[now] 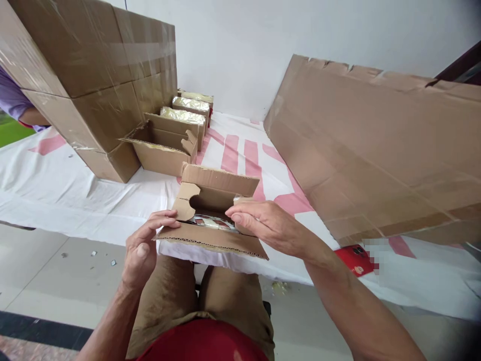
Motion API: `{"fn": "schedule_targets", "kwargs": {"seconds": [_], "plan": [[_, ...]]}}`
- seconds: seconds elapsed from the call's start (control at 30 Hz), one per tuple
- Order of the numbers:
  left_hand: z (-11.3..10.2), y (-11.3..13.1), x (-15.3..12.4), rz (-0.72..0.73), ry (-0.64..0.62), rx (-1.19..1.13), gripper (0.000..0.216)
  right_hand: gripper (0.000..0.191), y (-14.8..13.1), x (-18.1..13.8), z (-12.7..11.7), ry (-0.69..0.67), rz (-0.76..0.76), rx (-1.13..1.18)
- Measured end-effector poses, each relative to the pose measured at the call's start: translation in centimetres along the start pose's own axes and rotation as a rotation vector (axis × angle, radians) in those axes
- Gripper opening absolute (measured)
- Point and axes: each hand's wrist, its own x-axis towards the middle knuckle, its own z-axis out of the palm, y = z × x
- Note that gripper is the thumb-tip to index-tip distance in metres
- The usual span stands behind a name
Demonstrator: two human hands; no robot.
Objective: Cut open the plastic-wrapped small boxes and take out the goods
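A small open cardboard box (221, 180) sits at the table's near edge in front of me, its flaps standing out. Inside lies a shiny patterned packet (214, 222), partly hidden by the front flap. My left hand (145, 243) holds the box's near left corner, fingers bent over the notched side flap and the front flap. Across the right end reaches my right hand (268, 225), its fingers pressed together against the right side flap, which it partly covers.
Behind stands another open box (161, 158), then several foil-topped boxes (184, 116) in a row. Stacked taped cartons (101, 85) rise at the left, with a person's purple sleeve (13, 95) beyond. A large cardboard sheet (376, 150) leans at right, near a red phone (355, 259).
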Motion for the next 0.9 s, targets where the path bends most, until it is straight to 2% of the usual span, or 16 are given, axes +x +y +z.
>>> {"fn": "schedule_targets", "kwargs": {"seconds": [0.07, 0.13, 0.2, 0.27, 0.37, 0.43, 0.53, 0.63, 0.7, 0.77, 0.83, 0.9], "plan": [[-0.1, 0.0, -0.1, 0.046, -0.013, 0.052, 0.048, 0.025, 0.0, 0.1, 0.1, 0.042, -0.078, 0.009], [-0.1, 0.1, -0.1, 0.081, -0.043, 0.090, 0.046, 0.013, -0.4, -0.4, 0.6, 0.116, -0.219, 0.027], [0.1, 0.3, 0.0, 0.102, -0.075, 0.109, 0.041, 0.007, -1.1, -1.2, 1.5, 0.183, -0.341, 0.004], [0.2, 0.6, 0.2, 0.104, -0.091, 0.129, 0.036, 0.008, -1.7, -1.8, 2.8, 0.236, -0.408, -0.139], [0.3, 0.7, 0.4, 0.103, -0.076, 0.165, 0.028, 0.013, -2.0, -2.1, 5.0, 0.276, -0.383, -0.432], [0.2, 0.7, 0.4, 0.096, -0.062, 0.213, 0.023, 0.017, -1.8, -2.0, 6.1, 0.290, -0.334, -0.514], [0.1, 1.1, 0.1, 0.125, -0.052, 0.285, 0.024, 0.016, -1.4, -1.9, 6.7, 0.304, -0.284, -0.476], [0.8, 2.7, -0.3, 0.287, -0.037, 0.473, 0.041, 0.016, -1.4, -2.0, 6.8, 0.296, -0.242, -0.407], [1.7, 4.0, -0.5, 0.425, -0.109, 0.673, 0.047, 0.017, -1.4, -2.1, 7.0, 0.284, -0.238, -0.372], [2.7, 5.0, -0.7, 0.507, -0.254, 0.838, 0.038, 0.018, -1.4, -2.1, 7.2, 0.289, -0.242, -0.354], [3.3, 5.2, -0.9, 0.527, -0.351, 0.932, 0.028, 0.020, -1.5, -2.2, 7.5, 0.301, -0.239, -0.363], [3.5, 4.8, -1.1, 0.526, -0.367, 0.967, 0.024, 0.020, -1.5, -2.4, 7.4, 0.304, -0.241, -0.380]]}}
